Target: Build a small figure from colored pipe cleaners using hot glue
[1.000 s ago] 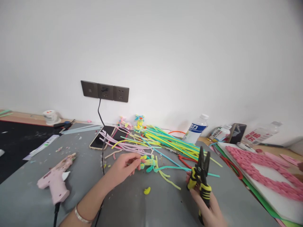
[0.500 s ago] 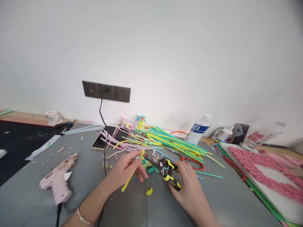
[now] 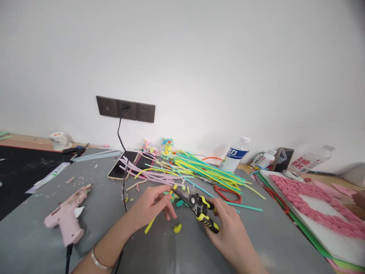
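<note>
My left hand [image 3: 152, 205] pinches a yellow pipe cleaner [image 3: 149, 225], whose lower end hangs below the fingers. Its upper tip sits at the jaws of the wire-stripping pliers [image 3: 196, 201]; I cannot tell whether they grip it. Those pliers, with black and yellow handles, are held in my right hand [image 3: 228, 228]. Under the jaws lies a green and teal fuzzy piece [image 3: 180, 203], partly covered by the tool. A small curled yellow piece [image 3: 177, 228] rests on the grey mat between my hands.
Behind my hands lie yellow and teal pipe cleaners [image 3: 211, 173], lilac ones [image 3: 151, 176] and red-handled scissors [image 3: 228, 195]. A pink glue gun [image 3: 67, 219] is at left, near a black cord [image 3: 124, 186]. A bottle [image 3: 235, 154] and pink braided work [image 3: 308, 201] stand right.
The pipe cleaner's upper end now shows as a short tip at the pliers' jaws, where a longer stretch stood above my fingers. The whole view has shifted slightly.
</note>
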`<state>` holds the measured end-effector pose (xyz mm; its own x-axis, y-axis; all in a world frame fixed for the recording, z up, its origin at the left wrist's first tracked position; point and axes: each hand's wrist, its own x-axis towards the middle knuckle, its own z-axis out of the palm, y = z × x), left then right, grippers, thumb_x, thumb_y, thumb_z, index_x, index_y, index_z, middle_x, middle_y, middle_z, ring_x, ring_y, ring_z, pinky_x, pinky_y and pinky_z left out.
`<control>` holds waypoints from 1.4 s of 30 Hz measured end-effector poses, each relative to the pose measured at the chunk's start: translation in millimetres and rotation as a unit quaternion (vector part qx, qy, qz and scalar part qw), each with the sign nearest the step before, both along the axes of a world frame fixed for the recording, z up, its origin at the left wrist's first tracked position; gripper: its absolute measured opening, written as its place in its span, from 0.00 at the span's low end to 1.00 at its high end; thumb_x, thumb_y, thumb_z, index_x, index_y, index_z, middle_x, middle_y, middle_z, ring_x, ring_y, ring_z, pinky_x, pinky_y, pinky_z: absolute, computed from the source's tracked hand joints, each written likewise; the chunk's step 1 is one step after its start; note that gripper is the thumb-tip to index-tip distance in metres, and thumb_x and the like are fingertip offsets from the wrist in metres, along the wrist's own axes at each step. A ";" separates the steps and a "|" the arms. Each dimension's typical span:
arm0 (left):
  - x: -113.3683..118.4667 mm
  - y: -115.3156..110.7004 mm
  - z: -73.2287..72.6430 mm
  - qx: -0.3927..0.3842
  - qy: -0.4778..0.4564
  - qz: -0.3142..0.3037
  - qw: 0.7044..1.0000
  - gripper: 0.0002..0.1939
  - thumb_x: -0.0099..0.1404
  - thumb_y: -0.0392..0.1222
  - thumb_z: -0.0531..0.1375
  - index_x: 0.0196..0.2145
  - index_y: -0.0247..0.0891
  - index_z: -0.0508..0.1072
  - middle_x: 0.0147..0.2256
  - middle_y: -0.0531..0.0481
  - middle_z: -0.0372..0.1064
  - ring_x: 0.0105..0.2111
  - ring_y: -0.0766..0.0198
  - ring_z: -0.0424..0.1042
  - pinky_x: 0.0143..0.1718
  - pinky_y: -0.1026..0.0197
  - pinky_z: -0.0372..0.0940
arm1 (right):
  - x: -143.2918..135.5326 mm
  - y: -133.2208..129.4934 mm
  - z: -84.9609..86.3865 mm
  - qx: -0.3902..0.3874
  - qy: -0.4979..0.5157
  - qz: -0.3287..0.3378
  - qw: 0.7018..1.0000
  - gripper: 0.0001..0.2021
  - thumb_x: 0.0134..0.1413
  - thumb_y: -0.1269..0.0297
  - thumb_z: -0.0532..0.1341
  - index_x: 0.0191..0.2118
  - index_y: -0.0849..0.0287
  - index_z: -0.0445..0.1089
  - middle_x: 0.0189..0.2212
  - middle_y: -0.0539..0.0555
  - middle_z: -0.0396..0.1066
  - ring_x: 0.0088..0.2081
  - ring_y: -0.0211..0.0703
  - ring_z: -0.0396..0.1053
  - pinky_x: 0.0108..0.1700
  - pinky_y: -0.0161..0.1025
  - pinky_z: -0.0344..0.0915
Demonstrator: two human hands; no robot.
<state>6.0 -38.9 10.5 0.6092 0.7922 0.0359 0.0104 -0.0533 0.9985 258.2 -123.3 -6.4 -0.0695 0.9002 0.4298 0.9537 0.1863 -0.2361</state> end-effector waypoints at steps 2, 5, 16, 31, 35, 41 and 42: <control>0.2 -0.4 1.0 0.005 0.009 -0.006 1.000 0.19 0.71 0.55 0.54 0.41 0.35 0.71 0.27 0.44 0.81 0.23 0.62 0.75 0.29 0.62 0.69 | -1.6 -1.7 1.7 -0.010 0.005 -0.003 1.000 0.20 0.45 0.69 0.58 0.48 0.55 0.65 0.37 0.57 0.74 0.35 0.51 0.73 0.38 0.43 0.68; 0.7 -0.8 3.3 0.009 0.009 -0.013 1.000 0.18 0.71 0.55 0.53 0.37 0.36 0.69 0.28 0.44 0.81 0.23 0.62 0.75 0.28 0.62 0.68 | -3.1 -3.6 3.8 -0.024 0.012 -0.002 1.000 0.17 0.46 0.69 0.58 0.46 0.54 0.66 0.35 0.55 0.76 0.33 0.49 0.74 0.36 0.41 0.68; 0.1 -3.0 6.6 0.020 0.040 -0.057 0.997 0.14 0.73 0.50 0.51 0.32 0.39 0.63 0.29 0.44 0.81 0.23 0.63 0.75 0.29 0.64 0.66 | 2.2 -19.0 2.9 -0.037 0.014 -0.008 0.999 0.20 0.45 0.69 0.57 0.47 0.53 0.69 0.29 0.52 0.77 0.27 0.47 0.74 0.29 0.37 0.68; 1.3 -6.5 9.7 -0.056 0.063 -0.122 0.989 0.17 0.70 0.55 0.53 0.32 0.39 0.65 0.29 0.44 0.81 0.20 0.62 0.74 0.27 0.61 0.68 | 14.6 -38.8 -11.2 -0.120 0.021 0.006 0.993 0.23 0.47 0.70 0.58 0.52 0.52 0.67 0.30 0.51 0.79 0.28 0.48 0.77 0.28 0.36 0.69; 1.9 -7.3 12.2 -0.114 0.061 -0.157 0.979 0.17 0.68 0.56 0.56 0.34 0.38 0.67 0.27 0.45 0.80 0.20 0.62 0.74 0.26 0.61 0.68 | 19.2 -46.0 -18.6 -0.129 0.003 -0.001 0.992 0.25 0.47 0.70 0.58 0.54 0.52 0.66 0.30 0.52 0.79 0.28 0.49 0.77 0.28 0.36 0.69; 1.4 -5.9 15.2 -0.149 0.080 -0.193 0.967 0.17 0.68 0.55 0.57 0.38 0.37 0.69 0.24 0.46 0.78 0.19 0.63 0.74 0.27 0.62 0.66 | 19.2 -50.6 -28.4 -0.132 0.014 -0.005 0.991 0.26 0.46 0.71 0.58 0.54 0.50 0.68 0.32 0.52 0.81 0.29 0.51 0.79 0.26 0.36 0.69; 1.0 -5.3 13.9 -0.154 0.093 -0.195 0.964 0.16 0.68 0.54 0.57 0.37 0.37 0.69 0.23 0.46 0.78 0.18 0.63 0.73 0.26 0.63 0.65 | 17.9 -50.5 -28.2 -0.133 0.016 -0.006 0.991 0.26 0.45 0.71 0.58 0.54 0.49 0.68 0.33 0.52 0.81 0.30 0.51 0.79 0.26 0.36 0.69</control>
